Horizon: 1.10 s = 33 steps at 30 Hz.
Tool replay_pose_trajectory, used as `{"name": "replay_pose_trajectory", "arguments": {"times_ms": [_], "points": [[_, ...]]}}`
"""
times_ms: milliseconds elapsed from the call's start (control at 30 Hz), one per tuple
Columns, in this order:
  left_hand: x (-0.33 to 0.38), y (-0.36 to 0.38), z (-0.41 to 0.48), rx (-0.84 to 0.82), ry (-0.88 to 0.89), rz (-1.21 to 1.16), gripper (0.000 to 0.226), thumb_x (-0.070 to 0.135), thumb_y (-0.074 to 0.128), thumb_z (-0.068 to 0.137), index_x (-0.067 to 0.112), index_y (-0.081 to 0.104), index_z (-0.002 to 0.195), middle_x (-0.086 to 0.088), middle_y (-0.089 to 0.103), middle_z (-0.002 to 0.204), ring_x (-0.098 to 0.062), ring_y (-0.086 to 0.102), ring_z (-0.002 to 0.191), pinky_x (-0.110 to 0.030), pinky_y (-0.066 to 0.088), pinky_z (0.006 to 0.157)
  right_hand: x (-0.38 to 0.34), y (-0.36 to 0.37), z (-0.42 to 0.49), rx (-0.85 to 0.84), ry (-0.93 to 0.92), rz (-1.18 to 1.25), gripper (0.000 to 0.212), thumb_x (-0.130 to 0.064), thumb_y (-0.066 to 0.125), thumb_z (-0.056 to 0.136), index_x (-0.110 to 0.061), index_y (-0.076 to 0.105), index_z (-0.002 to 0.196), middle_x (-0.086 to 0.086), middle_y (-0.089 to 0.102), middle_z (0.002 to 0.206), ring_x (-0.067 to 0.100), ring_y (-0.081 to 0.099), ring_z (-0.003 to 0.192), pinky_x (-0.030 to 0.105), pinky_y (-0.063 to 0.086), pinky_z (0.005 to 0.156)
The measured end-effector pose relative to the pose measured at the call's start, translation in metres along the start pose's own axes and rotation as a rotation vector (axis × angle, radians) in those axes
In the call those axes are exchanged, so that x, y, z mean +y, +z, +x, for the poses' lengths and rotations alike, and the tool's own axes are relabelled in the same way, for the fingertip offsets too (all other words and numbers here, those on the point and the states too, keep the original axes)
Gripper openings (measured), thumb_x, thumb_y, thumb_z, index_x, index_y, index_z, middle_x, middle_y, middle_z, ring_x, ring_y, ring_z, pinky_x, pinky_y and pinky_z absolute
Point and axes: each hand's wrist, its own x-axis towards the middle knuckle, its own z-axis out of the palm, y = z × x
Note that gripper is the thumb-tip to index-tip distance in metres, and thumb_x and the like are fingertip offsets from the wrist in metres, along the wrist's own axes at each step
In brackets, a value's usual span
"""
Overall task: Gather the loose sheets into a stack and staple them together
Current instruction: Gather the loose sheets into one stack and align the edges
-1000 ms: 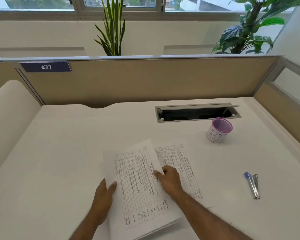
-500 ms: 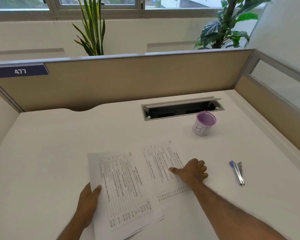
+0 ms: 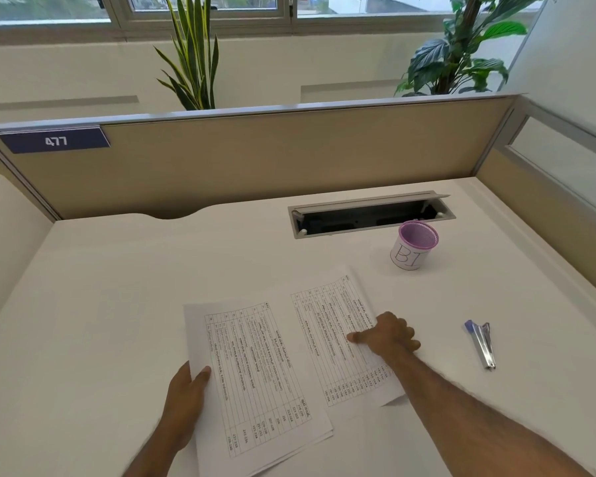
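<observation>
A stack of printed sheets (image 3: pixel 255 376) lies on the white desk (image 3: pixel 117 287), near the front edge. My left hand (image 3: pixel 184 394) holds its left edge, thumb on top. One loose printed sheet (image 3: pixel 327 325) lies just right of the stack, slightly apart from it. My right hand (image 3: pixel 387 335) is at that sheet's right edge, with the thumb pressed on the paper and the fingers curled at the edge. A silver stapler with a blue end (image 3: pixel 480 344) lies flat on the desk, to the right of my right hand.
A purple mesh cup marked "BI" (image 3: pixel 414 246) stands behind the loose sheet. An open cable slot (image 3: pixel 369 216) is cut into the desk behind the cup. Beige partition walls (image 3: pixel 289 160) close the desk at the back and right.
My right hand left the stack and moved right onto the loose sheet. The stack came away from over that sheet and now lies beside it, with my left hand on its edge.
</observation>
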Motion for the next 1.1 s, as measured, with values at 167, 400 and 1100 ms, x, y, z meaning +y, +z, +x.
{"name": "replay_pose_trajectory", "arguments": {"times_ms": [167, 400, 1100], "points": [[0.001, 0.001, 0.002, -0.010, -0.006, -0.002, 0.027, 0.016, 0.045, 0.100, 0.013, 0.059, 0.123, -0.012, 0.070, 0.114, -0.034, 0.069, 0.099, -0.058, 0.053, 0.092, 0.005, -0.023, 0.007, -0.045, -0.170, 0.186, 0.052, -0.025, 0.083, 0.070, -0.002, 0.063, 0.112, 0.015, 0.069, 0.117, 0.033, 0.064, 0.107, 0.038, 0.053, 0.089], [0.005, 0.003, 0.001, -0.015, -0.012, -0.002, 0.027, 0.017, 0.045, 0.100, 0.014, 0.058, 0.124, -0.011, 0.070, 0.115, -0.033, 0.068, 0.101, -0.058, 0.053, 0.093, -0.004, -0.093, 0.007, 0.126, -0.403, 0.361, 0.018, -0.019, 0.067, 0.088, -0.004, 0.071, 0.098, 0.011, 0.072, 0.093, 0.032, 0.067, 0.090, 0.037, 0.052, 0.080], [0.006, 0.029, -0.002, -0.040, 0.027, -0.061, 0.049, 0.041, 0.054, 0.094, 0.018, 0.049, 0.137, -0.005, 0.063, 0.131, -0.026, 0.063, 0.114, -0.052, 0.049, 0.101, -0.020, 0.043, -0.061, -0.244, -0.458, 0.548, 0.016, -0.015, 0.065, 0.090, -0.010, 0.065, 0.105, 0.002, 0.071, 0.100, 0.018, 0.068, 0.091, 0.026, 0.054, 0.079]]}}
